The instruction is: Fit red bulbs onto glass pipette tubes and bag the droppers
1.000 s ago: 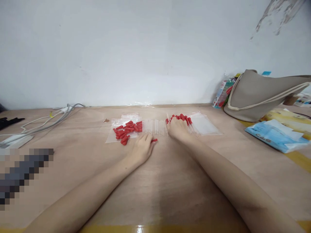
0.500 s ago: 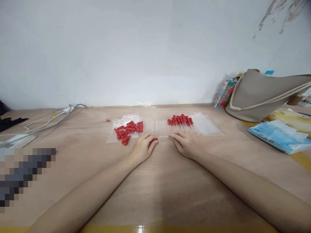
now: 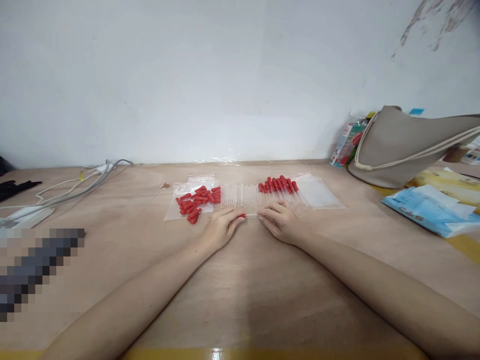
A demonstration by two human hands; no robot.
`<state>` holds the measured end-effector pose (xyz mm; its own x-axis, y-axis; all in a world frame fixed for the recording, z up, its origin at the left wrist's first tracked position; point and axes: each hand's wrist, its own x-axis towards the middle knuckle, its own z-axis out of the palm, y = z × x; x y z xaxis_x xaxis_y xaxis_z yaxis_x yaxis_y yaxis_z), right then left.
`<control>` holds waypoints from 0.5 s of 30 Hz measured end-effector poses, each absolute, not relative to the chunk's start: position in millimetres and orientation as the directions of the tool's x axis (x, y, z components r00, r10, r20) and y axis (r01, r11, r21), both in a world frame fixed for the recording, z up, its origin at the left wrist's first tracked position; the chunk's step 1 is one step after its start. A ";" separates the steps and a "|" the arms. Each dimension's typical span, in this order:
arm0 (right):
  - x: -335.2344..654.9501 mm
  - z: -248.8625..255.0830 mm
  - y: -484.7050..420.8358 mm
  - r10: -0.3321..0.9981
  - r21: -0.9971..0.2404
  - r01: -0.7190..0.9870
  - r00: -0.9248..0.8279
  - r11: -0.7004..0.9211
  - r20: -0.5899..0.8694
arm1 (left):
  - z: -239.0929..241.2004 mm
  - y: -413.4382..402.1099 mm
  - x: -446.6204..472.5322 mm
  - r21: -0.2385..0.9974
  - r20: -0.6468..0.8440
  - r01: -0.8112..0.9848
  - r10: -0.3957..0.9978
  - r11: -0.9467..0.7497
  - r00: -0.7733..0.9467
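Observation:
Between thumb and fingers, my left hand [image 3: 222, 229] pinches a red rubber bulb [image 3: 243, 216], mostly hidden by the fingers. My right hand [image 3: 279, 222] is closed on a thin clear glass dropper tube [image 3: 252, 215]. The tube lies level between the hands, its left end at the bulb; whether it sits inside cannot be made out. Behind them is a row of clear tubes [image 3: 240, 195]. Loose red bulbs [image 3: 195, 202] lie on a plastic bag [image 3: 170, 212] to the left. Several tubes with red bulbs on them [image 3: 277, 185] lie beyond my right hand.
Another clear bag [image 3: 322, 192] lies at right. Farther right are a blue tissue pack [image 3: 423, 210], a grey-beige bag [image 3: 401, 145] and a bottle [image 3: 347, 142]. Cables and a white power strip [image 3: 32, 217] are at left. A wall [image 3: 225, 80] bounds the table's back.
My right hand has moved slightly left and now holds the tube that lay on the table. My left fingers have closed further over the bulb, and tube and bulb have come together.

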<state>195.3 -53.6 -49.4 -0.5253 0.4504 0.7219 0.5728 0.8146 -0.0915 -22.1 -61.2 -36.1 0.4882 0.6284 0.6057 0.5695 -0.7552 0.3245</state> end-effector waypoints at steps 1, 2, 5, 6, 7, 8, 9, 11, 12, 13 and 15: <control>195.2 -48.7 -53.7 0.450 -0.090 0.573 -0.526 0.815 0.722 | -36.2 -61.7 -21.9 0.324 0.612 0.557 0.618 -0.765 0.494; 195.1 -47.9 -53.9 0.450 -0.090 0.573 -0.526 0.814 0.722 | -36.2 -62.2 -21.8 0.324 0.616 0.548 0.612 -0.771 0.497; 195.4 -45.1 -54.9 0.462 -0.091 0.580 -0.534 0.809 0.708 | -36.1 -63.7 -22.2 0.325 0.604 0.538 0.608 -0.778 0.515; 195.6 -44.1 -55.5 0.469 -0.088 0.585 -0.542 0.806 0.697 | -36.2 -64.2 -22.6 0.326 0.592 0.537 0.611 -0.778 0.526; 195.7 -43.3 -56.1 0.478 -0.085 0.591 -0.550 0.802 0.685 | -36.4 -64.7 -22.9 0.328 0.577 0.538 0.616 -0.776 0.537; 195.8 -42.5 -57.0 0.486 -0.080 0.599 -0.558 0.797 0.672 | -36.7 -65.2 -23.2 0.328 0.564 0.541 0.620 -0.775 0.546; 195.6 -42.0 -57.9 0.494 -0.073 0.607 -0.565 0.791 0.661 | -36.9 -65.7 -23.3 0.326 0.552 0.546 0.624 -0.772 0.553; 194.7 -41.7 -60.1 0.503 -0.051 0.628 -0.570 0.777 0.649 | -37.3 -67.0 -22.9 0.317 0.530 0.564 0.636 -0.762 0.561; 193.8 -41.8 -61.2 0.503 -0.037 0.638 -0.569 0.769 0.650 | -37.3 -67.7 -22.4 0.310 0.521 0.574 0.640 -0.758 0.564; 192.9 -42.1 -62.1 0.502 -0.022 0.648 -0.567 0.761 0.653 | -37.1 -68.2 -21.8 0.303 0.517 0.583 0.644 -0.754 0.564; 190.6 -42.6 -63.2 0.494 0.003 0.660 -0.566 0.751 0.660 | -35.8 -68.4 -20.7 0.300 0.523 0.591 0.647 -0.749 0.555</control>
<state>190.6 -63.2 -42.6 -0.5655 0.4940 0.6604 0.6600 0.7513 0.0031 -20.7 -68.4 -35.8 0.5549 0.6467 0.5232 0.5906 -0.7492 0.2997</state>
